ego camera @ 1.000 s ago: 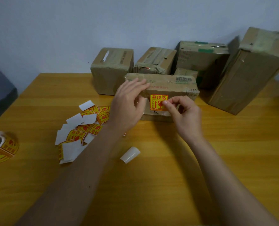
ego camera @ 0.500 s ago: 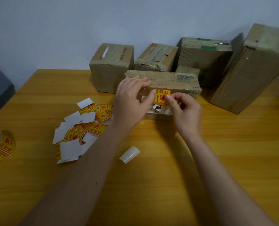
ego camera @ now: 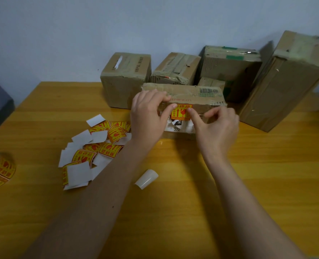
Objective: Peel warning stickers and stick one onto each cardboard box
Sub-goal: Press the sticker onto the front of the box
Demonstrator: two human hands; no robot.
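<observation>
A long low cardboard box (ego camera: pixel 196 94) lies nearest me on the wooden table. A yellow and red warning sticker (ego camera: pixel 181 112) sits on its front face, above a torn white label. My left hand (ego camera: pixel 147 116) rests fingers on the box's top front edge, its thumb touching the sticker's left side. My right hand (ego camera: pixel 216 126) presses the sticker's right edge with thumb and forefinger. A pile of cut stickers (ego camera: pixel 99 146) and white backing papers lies to the left.
Several more cardboard boxes stand behind against the wall, with a tall one (ego camera: pixel 287 81) leaning at the right. A sticker roll (ego camera: pixel 0 170) sits at the table's left edge. A curled white backing strip (ego camera: pixel 146 178) lies between my forearms.
The sticker went from the lower front face up to just under the box's top edge. Both hands followed it, and my left thumb now touches it.
</observation>
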